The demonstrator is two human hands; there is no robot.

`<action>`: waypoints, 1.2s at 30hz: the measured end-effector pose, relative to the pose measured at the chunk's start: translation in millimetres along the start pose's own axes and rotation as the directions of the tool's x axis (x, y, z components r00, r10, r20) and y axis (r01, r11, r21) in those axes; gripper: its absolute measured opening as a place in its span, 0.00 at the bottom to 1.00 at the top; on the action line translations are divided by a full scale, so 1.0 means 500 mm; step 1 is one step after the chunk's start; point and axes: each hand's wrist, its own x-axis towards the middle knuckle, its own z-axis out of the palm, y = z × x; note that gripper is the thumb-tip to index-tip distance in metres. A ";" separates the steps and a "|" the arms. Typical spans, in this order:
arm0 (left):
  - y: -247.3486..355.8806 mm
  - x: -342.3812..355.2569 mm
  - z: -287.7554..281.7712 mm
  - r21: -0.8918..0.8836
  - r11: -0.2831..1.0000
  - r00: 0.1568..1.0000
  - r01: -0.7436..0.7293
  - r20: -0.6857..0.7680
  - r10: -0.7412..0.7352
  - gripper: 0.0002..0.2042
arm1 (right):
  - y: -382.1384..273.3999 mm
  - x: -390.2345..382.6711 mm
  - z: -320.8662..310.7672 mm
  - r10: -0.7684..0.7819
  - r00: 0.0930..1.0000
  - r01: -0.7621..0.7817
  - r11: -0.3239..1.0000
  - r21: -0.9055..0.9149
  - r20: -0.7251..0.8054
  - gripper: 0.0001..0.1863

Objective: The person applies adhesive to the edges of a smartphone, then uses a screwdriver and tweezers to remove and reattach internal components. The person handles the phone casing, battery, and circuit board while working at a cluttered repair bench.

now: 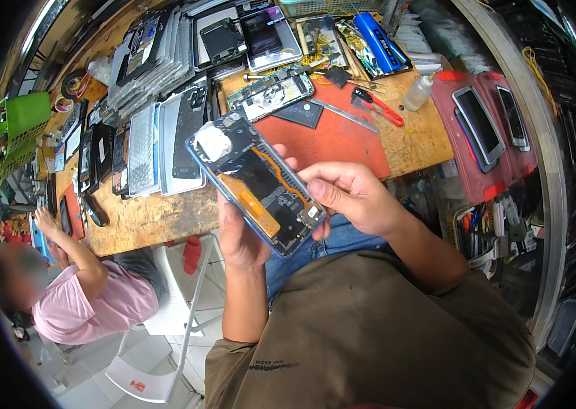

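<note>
Holding an opened phone (257,183) with its back cover off, my left hand (240,238) wraps its fingers around the lower edge. My right hand (349,194) pinches the phone's near corner with curled fingers. The phone sits in the air just past the front edge of the wooden workbench (151,221), beside a red mat (332,136).
</note>
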 end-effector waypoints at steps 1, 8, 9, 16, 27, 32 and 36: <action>0.001 0.000 -0.003 -0.021 1.000 1.000 -0.013 -0.015 0.012 0.46 | 0.002 -0.001 0.002 -0.047 0.997 0.041 0.996 -0.081 -0.068 0.16; 0.010 0.005 -0.022 -0.054 0.996 0.994 -0.073 -0.081 0.068 0.46 | -0.001 -0.022 0.018 -0.276 0.960 0.217 0.830 -0.514 -0.042 0.31; 0.010 0.005 -0.020 -0.021 0.996 0.991 -0.082 -0.107 0.079 0.46 | -0.001 -0.022 0.020 -0.365 0.931 0.295 0.732 -0.614 0.013 0.34; 0.004 0.010 0.003 0.344 0.924 0.977 -0.169 -0.068 0.204 0.45 | 0.011 -0.008 0.024 -0.419 0.908 0.289 0.641 -0.711 -0.008 0.37; -0.015 -0.030 -0.002 0.378 0.908 0.898 0.184 -0.439 0.001 0.32 | 0.027 -0.036 -0.030 -0.515 0.845 0.209 0.063 -0.976 0.147 0.30; -0.020 -0.016 -0.018 0.497 0.858 0.904 0.130 -0.415 0.104 0.42 | -0.016 -0.018 -0.106 -0.616 0.787 -0.056 -0.093 -0.994 0.013 0.30; 0.000 -0.027 -0.036 0.708 0.680 0.868 0.190 -0.445 0.220 0.29 | -0.055 -0.017 -0.147 -0.642 0.757 -0.305 -0.186 -0.934 -0.120 0.35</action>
